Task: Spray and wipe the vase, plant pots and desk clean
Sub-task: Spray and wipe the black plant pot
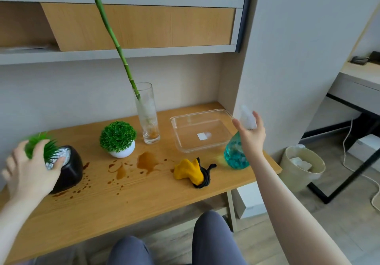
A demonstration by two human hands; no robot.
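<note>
A wooden desk (144, 199) carries brown spill stains (146, 162) across its middle. My left hand (30, 169) grips the top of a black plant pot (68, 172) holding a grassy plant, at the desk's left end. A round green plant sits in a white pot (121, 151), with a tall glass vase (148, 120) and its bamboo stem to the right. My right hand (250, 136) is spread around the neck of a teal spray bottle (236, 158) at the desk's right end, thumb and fingers either side of its white head. A crumpled yellow cloth (186, 170) lies near the bottle.
A clear plastic tub (223, 113) stands behind the cloth and bottle. Shelves and a drawer front hang above the desk. A beige waste bin (302, 168) stands on the floor to the right, beside another desk and cables. My knees are under the desk's front edge.
</note>
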